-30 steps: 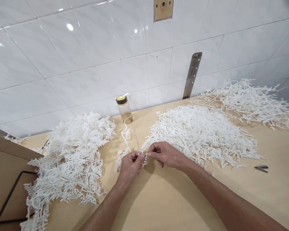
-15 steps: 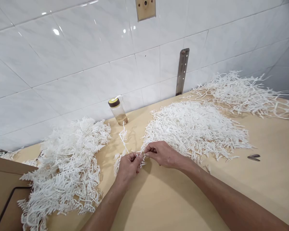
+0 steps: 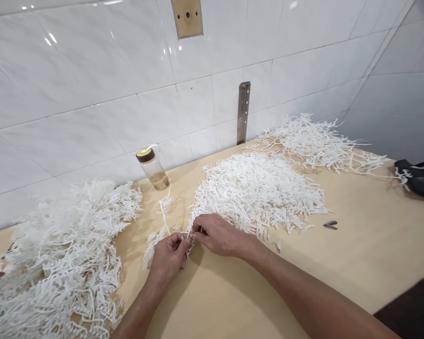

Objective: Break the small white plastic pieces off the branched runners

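My left hand [image 3: 168,256] is closed in a pinch on a thin white branched plastic strand [image 3: 164,216], whose feathery end stands up beyond my knuckles. Right beside it, the fingertips of my right hand [image 3: 221,235] are pinched together on the same strand, nearly touching my left thumb. The exact grip point is partly hidden by my fingers. Just past my right hand lies a heap of short white sprigs [image 3: 257,188]. To the left spreads a larger heap of branched white strands [image 3: 74,254].
A clear bottle with a dark lid [image 3: 154,172] stands near the tiled wall. Longer white strands [image 3: 318,141] lie at the back right, by a black object [image 3: 419,181]. A small dark metal piece [image 3: 330,225] rests on the tabletop [image 3: 342,263]. A metal bracket [image 3: 243,113] is against the wall.
The view has swung to the right, bringing the black object and the table's right edge into sight. Both hands stay pinched close together on the strand, with little visible movement between them.
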A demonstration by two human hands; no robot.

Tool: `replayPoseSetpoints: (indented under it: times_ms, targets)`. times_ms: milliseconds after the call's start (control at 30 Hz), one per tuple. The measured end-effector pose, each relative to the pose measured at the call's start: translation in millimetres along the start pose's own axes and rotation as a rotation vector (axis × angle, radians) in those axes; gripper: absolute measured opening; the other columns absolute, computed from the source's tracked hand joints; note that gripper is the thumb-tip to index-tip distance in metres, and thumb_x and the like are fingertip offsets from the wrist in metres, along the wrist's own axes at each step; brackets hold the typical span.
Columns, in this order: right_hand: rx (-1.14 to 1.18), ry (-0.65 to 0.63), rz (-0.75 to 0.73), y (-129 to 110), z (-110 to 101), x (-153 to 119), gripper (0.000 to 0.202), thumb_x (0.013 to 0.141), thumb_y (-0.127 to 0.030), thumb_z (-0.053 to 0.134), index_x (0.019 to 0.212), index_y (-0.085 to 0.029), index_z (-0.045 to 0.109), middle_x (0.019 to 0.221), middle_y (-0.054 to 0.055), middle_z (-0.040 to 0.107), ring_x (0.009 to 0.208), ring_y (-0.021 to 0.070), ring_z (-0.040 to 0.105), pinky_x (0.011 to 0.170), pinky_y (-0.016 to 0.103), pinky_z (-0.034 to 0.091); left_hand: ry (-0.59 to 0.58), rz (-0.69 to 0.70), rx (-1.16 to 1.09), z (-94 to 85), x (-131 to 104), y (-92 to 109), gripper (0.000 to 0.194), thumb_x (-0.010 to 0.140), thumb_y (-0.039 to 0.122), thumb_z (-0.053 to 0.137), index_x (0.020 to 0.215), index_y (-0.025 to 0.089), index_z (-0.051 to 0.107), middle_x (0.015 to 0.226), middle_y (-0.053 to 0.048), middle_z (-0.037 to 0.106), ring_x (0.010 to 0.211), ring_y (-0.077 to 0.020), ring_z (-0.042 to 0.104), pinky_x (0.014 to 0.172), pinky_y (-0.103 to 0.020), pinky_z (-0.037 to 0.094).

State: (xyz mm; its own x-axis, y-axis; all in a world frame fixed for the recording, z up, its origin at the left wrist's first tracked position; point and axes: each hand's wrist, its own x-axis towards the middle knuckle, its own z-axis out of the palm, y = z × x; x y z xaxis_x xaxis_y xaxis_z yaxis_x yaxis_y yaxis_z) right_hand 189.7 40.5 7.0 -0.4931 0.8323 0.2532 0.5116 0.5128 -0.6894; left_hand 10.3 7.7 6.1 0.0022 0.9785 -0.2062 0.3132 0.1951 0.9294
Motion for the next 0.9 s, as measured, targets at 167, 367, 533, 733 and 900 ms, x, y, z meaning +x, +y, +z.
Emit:
replayPoseSetpoints:
  times_ms: [167,367,533,733,900]
  targets:
    - [-0.104,-0.007,-0.036,-3.1,-3.4,-1.1,0.013,0.086,-0.012,0.052,0.078,-0.017,0.061,0.078,0.002,0.063,0.072,0.0129,0.053,0.068,0.024,0.037,0.04,0.067,0.034,3.3,0.3,-7.3,0.045,0.07,0.06,0.068,0.078,0.016,0.066,0.048,0.005,0.048,0.04,-0.0086,0.038,0.04,-0.02,0.029]
    - [-0.204,-0.014,-0.033,-6.2,-6.4,-1.7,0.014,0.088,-0.012,0.052,0.079,-0.017,0.062,0.082,0.002,0.063,0.072,0.0127,0.053,0.067,0.025,0.034,0.013,0.123,0.059,3.5,3.9,-5.9,0.036,0.072,0.051,0.068,0.07,0.016,0.066,0.053,0.001,0.053,0.046,-0.0106,0.043,0.044,-0.021,0.03]
    - [-0.281,-0.02,-0.03,-3.2,-1.1,-1.8,0.02,0.092,-0.014,0.048,0.077,-0.017,0.061,0.079,0.002,0.06,0.069,0.0124,0.052,0.063,0.025,0.031,0.003,0.138,0.094,5.5,7.0,-2.0,0.024,0.075,0.036,0.063,0.06,0.016,0.063,0.053,0.0,0.055,0.048,-0.0115,0.046,0.046,-0.021,0.031]
    - [-0.348,-0.014,0.017,-2.4,2.4,0.9,0.021,0.093,-0.013,0.046,0.088,-0.018,0.066,0.087,0.003,0.064,0.074,0.0139,0.057,0.063,0.025,0.032,0.118,0.119,0.083,14.9,8.8,-5.1,0.018,0.075,0.029,0.06,0.061,0.018,0.06,0.055,0.0,0.057,0.05,-0.0123,0.048,0.048,-0.022,0.033]
    - [-0.44,0.05,0.084,-5.6,1.9,0.1,0.022,0.093,-0.013,0.045,0.086,-0.018,0.065,0.087,0.003,0.065,0.069,0.0137,0.057,0.059,0.026,0.031,0.092,0.003,-0.096,25.9,11.9,5.7,0.021,0.073,0.031,0.066,0.059,0.019,0.055,0.046,0.004,0.048,0.041,-0.0089,0.038,0.044,-0.022,0.026]
